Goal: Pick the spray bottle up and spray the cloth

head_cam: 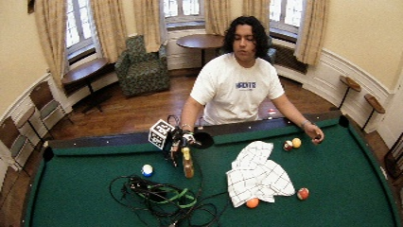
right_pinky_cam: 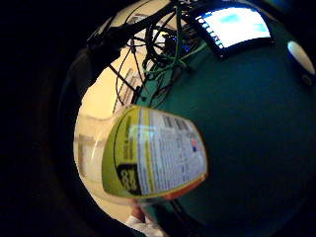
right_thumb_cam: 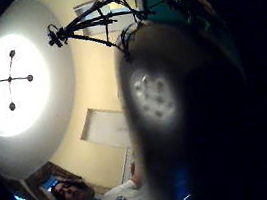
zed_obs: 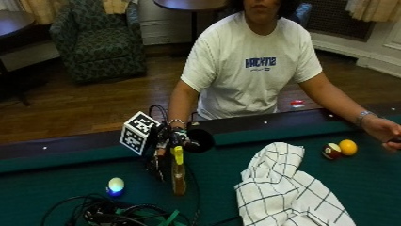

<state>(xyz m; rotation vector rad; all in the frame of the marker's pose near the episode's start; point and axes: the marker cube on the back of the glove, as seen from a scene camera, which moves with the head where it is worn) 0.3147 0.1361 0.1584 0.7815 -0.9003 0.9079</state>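
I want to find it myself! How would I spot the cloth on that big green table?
Start at the green pool table and look toward the person's bare hand. The cloth lies crumpled on the felt there, well apart from the spray bottle at the gloved right hand. It is the only soft thing around: white with thin dark grid lines, beside round shiny balls.

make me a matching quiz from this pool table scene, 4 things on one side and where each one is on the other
Things:
1. spray bottle
2. cloth
3. yellow ball
4. cables

Places:
A. next to the striped ball
B. tangled at the near edge of the table
C. at the gloved right hand
D. spread out between the bottle and the balls

Pairs: 1-C, 2-D, 3-A, 4-B
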